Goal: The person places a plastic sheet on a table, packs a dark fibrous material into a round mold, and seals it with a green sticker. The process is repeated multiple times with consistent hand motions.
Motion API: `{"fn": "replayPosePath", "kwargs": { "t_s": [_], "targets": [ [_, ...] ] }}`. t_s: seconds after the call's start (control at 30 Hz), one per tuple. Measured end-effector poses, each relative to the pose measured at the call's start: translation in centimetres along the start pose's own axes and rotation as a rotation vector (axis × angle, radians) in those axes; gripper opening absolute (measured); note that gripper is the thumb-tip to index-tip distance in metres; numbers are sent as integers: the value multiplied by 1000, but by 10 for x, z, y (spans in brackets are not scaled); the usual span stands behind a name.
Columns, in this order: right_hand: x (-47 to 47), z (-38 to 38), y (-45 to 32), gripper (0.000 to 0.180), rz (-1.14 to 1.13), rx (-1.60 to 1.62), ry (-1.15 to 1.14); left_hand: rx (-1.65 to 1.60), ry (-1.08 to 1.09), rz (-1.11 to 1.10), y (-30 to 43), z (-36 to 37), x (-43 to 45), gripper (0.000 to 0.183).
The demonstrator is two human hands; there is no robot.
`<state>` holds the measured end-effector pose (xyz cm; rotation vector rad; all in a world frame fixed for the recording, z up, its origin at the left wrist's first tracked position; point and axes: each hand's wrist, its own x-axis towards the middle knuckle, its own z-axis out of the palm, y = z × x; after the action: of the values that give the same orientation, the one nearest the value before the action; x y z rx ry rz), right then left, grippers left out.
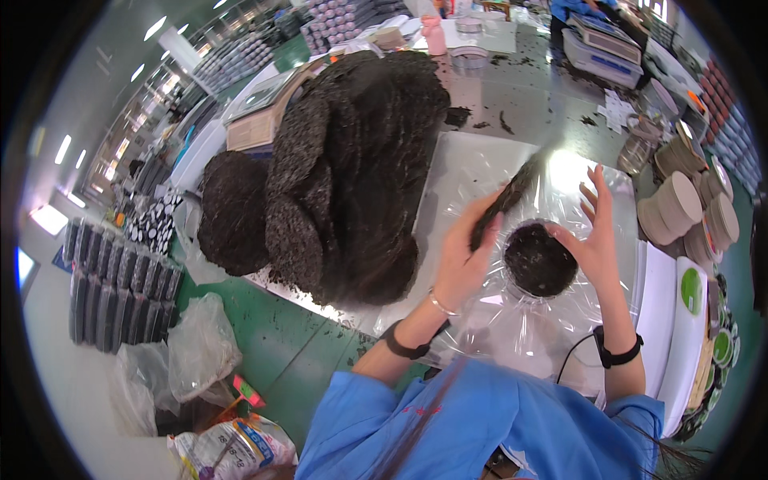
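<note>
My left hand point(465, 255) grips a dark, flat sheet of dried material point(510, 195), seen nearly edge-on; it looks like dried seaweed. To its right, my right hand point(591, 237) has its fingers spread, with the thumb at the rim of a round mould or container filled with dark material point(540, 260). Clear plastic film point(480, 327) lies around and beneath that round container. Left of my hands rises a large pile of overlapping dark round sheets point(372, 180). A smaller dark round stack point(234, 213) stands against the pile's left side.
Stacks of beige discs point(669, 207) and a glass jar point(639, 147) stand at the right. Behind the pile is a weighing scale point(264, 111). A pink bottle point(433, 36) and round metal rings point(469, 57) are at the table's far side. A person in blue point(576, 9) works beyond.
</note>
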<state>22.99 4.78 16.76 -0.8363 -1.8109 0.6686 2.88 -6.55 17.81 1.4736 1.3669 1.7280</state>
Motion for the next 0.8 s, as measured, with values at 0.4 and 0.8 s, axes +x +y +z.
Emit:
{"fn": "replayPosePath", "kwargs": {
  "t_s": [0.4,0.8],
  "targets": [
    [-24,-5,75,100,373,-501,-208,89,101,-57,-75,57,3,68],
    [-57,10,115,98,258,-810,-314,1357,406,-347,-38,-272,133,70]
  ]
}}
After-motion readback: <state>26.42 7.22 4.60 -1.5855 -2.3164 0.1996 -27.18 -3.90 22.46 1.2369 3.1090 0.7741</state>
